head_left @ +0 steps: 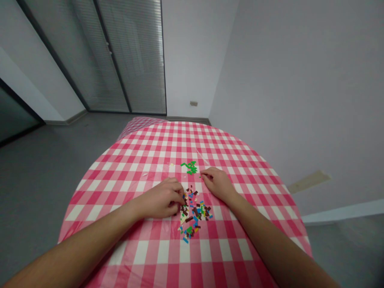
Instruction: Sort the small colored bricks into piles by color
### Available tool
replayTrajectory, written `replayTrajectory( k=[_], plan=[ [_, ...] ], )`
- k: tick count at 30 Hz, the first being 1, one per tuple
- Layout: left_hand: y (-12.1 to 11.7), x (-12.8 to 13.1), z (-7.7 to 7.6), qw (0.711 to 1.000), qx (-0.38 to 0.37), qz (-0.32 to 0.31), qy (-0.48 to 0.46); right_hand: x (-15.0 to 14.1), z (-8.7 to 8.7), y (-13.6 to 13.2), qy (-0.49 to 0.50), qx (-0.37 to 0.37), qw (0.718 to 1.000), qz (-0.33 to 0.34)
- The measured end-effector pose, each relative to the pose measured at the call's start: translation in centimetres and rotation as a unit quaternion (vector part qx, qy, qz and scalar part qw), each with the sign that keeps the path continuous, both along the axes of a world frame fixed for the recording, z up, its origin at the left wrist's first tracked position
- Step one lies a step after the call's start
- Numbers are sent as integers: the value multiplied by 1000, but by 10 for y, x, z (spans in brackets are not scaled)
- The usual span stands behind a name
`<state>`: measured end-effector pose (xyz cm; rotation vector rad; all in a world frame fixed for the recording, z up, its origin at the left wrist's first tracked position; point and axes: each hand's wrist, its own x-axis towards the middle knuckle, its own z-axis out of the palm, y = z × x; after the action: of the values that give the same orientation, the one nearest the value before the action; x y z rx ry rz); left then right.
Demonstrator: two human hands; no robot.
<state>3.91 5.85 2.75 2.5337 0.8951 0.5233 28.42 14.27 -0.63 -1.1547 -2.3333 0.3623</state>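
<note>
Head view: I've got a round table under a pink-and-white checked tablecloth, slightly glossy, creased, plastic-looking. The mixed pile sits mid-table: small hard-edged bits, mostly rectangular, in brown, blue, green, yellow. Beyond it, the green pieces form a separate loose cluster, with a few pale pieces to its left. Left hand: fingers curled at the pile's left edge; can't tell if they're clamped on a bit. Right hand: thumb and fingers bunched just right of the green cluster; grip unclear to me. Markings too small to read. Behind: slatted blinds in dark-framed glass.
</note>
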Motion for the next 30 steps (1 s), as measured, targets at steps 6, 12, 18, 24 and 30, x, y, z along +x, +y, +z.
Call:
replayTrajectory(
  k=[6,12,18,24,30],
  plan=[
    [1,0,1,1000,6,8,9,2,5,-7,-57,-8,998,19],
    [2,-2,-1,1000,15,12,14,-6,7,-12,-105,22,994,6],
    [0,1,-4,1000,25,-4,18,-12,15,-31,-21,24,993,117],
    [0,3,-3,1000,4,4,10,-16,17,-38,-9,2,988,153],
    [2,1,-5,1000,-11,9,6,-11,13,-31,26,11,992,120]
  ],
)
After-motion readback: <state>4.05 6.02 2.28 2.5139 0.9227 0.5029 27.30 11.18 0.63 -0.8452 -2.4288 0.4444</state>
